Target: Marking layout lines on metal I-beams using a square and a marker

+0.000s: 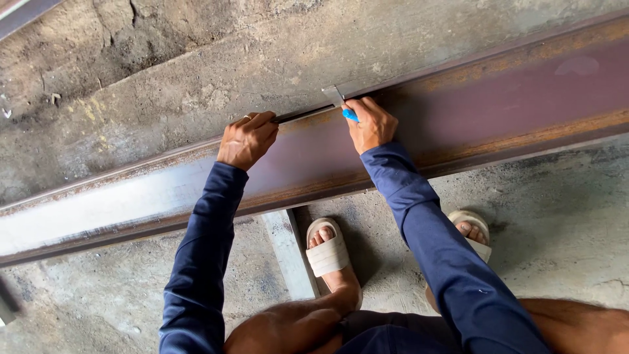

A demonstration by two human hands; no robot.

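**Both hands on a square at the far edge of a steel beam**

While the person crouches over the long rusty-brown steel beam [498, 98] that runs slantwise across the rough concrete floor [164, 59], both arms in dark blue sleeves reach forward and up to the beam's far edge. The left hand [247, 139] is curled, knuckles up, its fingers closed down on the thin dark blade of a flat metal square [308, 113] that lies along that edge. The right hand [371, 124] sits just beside the square's pale grey short end, which sticks out past the beam's rim. Its fingers are pinched shut on a small bright blue marker [350, 115], the tip pressed close against the square; how much of the marker is in the fist I cannot tell. The two hands are near each other, with the blade spanning the gap between them.

Below the beam, the person's feet rest in pale cream slide sandals [327, 252] on the floor, the left one next to a narrow grey metal bar [290, 255] that passes beneath the beam. The bent knees show at the bottom edge.
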